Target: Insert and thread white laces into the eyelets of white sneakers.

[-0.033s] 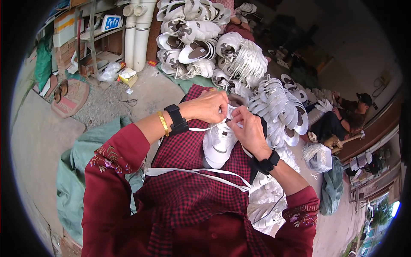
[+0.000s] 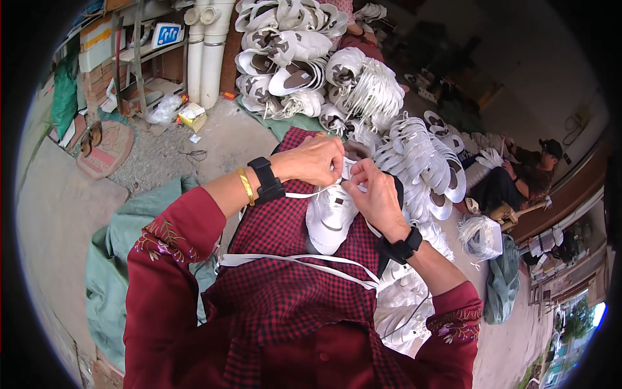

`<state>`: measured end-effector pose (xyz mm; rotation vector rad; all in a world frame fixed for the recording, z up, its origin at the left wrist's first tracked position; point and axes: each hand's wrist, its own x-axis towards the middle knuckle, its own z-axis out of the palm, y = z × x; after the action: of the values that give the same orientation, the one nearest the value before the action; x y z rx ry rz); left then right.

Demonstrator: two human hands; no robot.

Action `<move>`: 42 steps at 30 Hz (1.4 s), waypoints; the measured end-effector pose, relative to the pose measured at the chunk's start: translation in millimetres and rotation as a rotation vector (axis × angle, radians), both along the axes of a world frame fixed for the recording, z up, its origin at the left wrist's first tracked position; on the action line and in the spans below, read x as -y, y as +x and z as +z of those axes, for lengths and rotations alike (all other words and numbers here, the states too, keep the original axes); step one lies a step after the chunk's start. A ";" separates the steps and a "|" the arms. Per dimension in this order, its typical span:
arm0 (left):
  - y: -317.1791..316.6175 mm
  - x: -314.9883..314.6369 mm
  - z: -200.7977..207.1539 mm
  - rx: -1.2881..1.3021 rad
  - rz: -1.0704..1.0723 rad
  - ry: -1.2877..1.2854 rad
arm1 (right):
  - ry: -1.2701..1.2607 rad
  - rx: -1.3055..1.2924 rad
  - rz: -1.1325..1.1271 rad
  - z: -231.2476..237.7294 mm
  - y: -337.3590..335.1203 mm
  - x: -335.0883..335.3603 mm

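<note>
Left hand (image 2: 315, 160) and right hand (image 2: 376, 194) both pinched on white lace (image 2: 304, 194) – white shoe (image 2: 330, 217) just below, on lap. Risk: lace slipping out from loose pinch.

Shoe (image 2: 329, 217) on lap; shoe pile (image 2: 363, 97) ahead, perhaps touching.
</note>
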<state>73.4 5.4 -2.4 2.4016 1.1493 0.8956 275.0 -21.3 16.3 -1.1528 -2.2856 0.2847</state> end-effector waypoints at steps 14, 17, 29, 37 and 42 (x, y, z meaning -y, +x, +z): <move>-4.3 4.4 4.8 -0.049 0.004 -0.141 | -0.291 -0.412 -0.069 -24.8 0.3 -10.5; -4.4 3.0 4.2 -0.075 0.000 -0.139 | -0.299 -0.451 -0.079 -23.1 -2.1 -7.5; -22.9 13.3 5.0 0.271 -0.030 -0.080 | 0.017 -0.189 0.062 5.6 13.5 -14.4; -114.4 39.7 20.5 0.228 0.512 0.046 | 0.141 -0.074 0.159 5.5 21.4 -22.7; -150.1 40.7 10.7 0.124 0.564 0.122 | 0.334 0.245 0.182 10.1 20.4 -31.4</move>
<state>-76.6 -35.3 8.3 2.0934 1.8069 1.2907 295.4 10.0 26.4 -0.8488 -2.5322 -0.1783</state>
